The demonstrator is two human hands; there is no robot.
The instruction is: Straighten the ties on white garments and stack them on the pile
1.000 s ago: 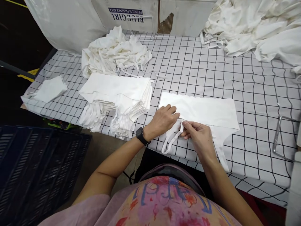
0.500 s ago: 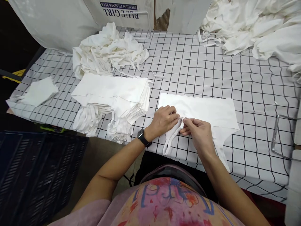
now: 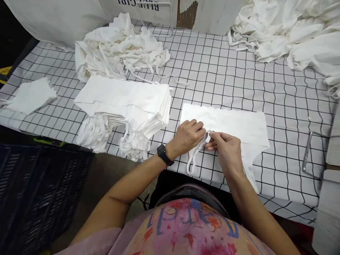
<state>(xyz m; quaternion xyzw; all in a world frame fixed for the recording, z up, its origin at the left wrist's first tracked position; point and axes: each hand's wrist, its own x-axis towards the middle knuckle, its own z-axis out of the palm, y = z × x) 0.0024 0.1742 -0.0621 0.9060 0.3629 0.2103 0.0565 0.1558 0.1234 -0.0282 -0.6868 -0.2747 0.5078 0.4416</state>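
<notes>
A white strapped garment, like a bra top (image 3: 239, 124), lies spread flat on the table in front of me. My left hand (image 3: 190, 136), with a black watch on its wrist, pinches the garment's shoulder strap (image 3: 193, 157) near a small buckle. Close against it, my right hand (image 3: 225, 145) grips the same strap at the slider (image 3: 208, 137) between thumb and fingers. The strap hangs in a loop toward the table's front edge. My fingers partly cover the buckle. Left of my hands sits a neat stack of matching white garments (image 3: 122, 94), their straps bunched at the front.
Loose white garments lie heaped behind the stack (image 3: 119, 46) and at the back right (image 3: 292, 32). A single folded piece (image 3: 33, 95) rests at far left. A cardboard box (image 3: 209, 16) stands at the back, a metal wire frame (image 3: 308, 152) at right, dark crates (image 3: 39, 191) below left.
Both hands stay together at the strap, and the slider and loop have shifted slightly. The whole view has moved a little. The garment remains flat in the same place.
</notes>
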